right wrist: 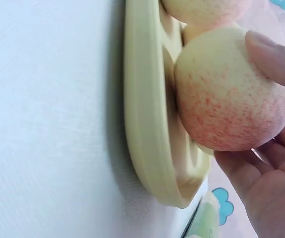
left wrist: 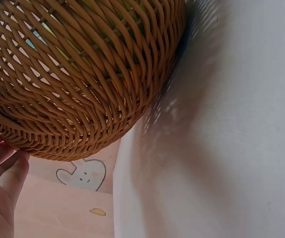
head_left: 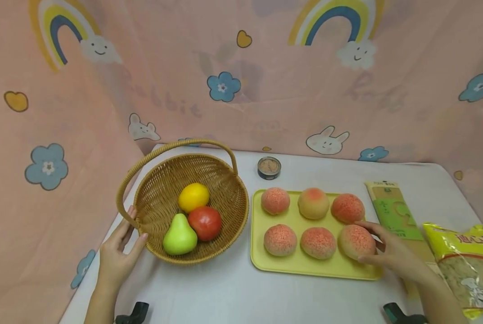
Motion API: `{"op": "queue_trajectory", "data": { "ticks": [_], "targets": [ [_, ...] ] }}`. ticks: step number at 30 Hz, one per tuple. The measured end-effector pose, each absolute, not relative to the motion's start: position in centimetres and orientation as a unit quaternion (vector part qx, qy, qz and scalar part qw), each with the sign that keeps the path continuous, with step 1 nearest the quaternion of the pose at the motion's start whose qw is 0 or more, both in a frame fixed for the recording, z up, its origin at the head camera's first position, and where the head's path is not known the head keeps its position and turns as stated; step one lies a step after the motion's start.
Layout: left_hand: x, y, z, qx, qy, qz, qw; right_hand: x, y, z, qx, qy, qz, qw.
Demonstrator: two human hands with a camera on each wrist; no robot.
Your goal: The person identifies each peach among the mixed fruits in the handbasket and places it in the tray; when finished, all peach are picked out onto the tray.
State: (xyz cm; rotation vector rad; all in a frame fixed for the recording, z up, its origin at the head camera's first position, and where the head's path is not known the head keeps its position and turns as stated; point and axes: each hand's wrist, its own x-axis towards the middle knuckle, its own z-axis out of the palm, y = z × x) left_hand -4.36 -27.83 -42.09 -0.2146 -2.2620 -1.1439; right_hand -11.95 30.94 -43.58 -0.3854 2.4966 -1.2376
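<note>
A brown wicker basket [head_left: 233, 225] with an arched handle stands on the left of the table. It holds a yellow lemon [head_left: 194, 197], a red apple-like fruit [head_left: 205, 223] and a green pear [head_left: 180, 235]. My left hand [head_left: 119, 252] grips its left rim near the handle's foot, thumb apart from the fingers. On the right, my right hand [head_left: 391, 252] holds a pink-speckled peach [head_left: 356, 242] between thumb and fingers at the yellow tray's [head_left: 318, 268] front right corner. In the right wrist view the peach [right wrist: 227, 94] is close against the tray; its underside is partly hidden.
Several other peaches [head_left: 280, 240] lie on the tray in two rows. Behind it stands a small round tin [head_left: 269, 167]. To the right lie a flat green-and-tan packet [head_left: 395, 211] and a yellow-topped bag [head_left: 468, 265]. A patterned pink cloth [head_left: 265, 112] hangs behind the table.
</note>
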Motion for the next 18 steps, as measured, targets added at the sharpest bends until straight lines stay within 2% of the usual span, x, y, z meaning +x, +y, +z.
{"op": "queue_trajectory", "data": {
  "ticks": [6, 11, 15, 18],
  "targets": [
    [-3.9, -27.8, -41.9, -0.074, -0.853, -0.423, 0.298, -11.9, 31.1, -43.7, -0.114, 0.857, -0.45, 0.223],
    [-3.9, -27.9, -41.9, -0.079, -0.846, -0.437, 0.297, -12.0, 30.6, -43.7, -0.09, 0.863, -0.432, 0.247],
    [-3.8, -27.8, -41.4, -0.055, -0.857, -0.408, 0.31, -11.6, 31.1, -43.9, -0.091, 0.865, -0.432, 0.241],
    [-2.9, -27.2, -40.3, -0.018, -0.874, -0.336, 0.35, -10.9, 32.4, -43.7, -0.106, 0.878, -0.423, 0.199]
  ]
}}
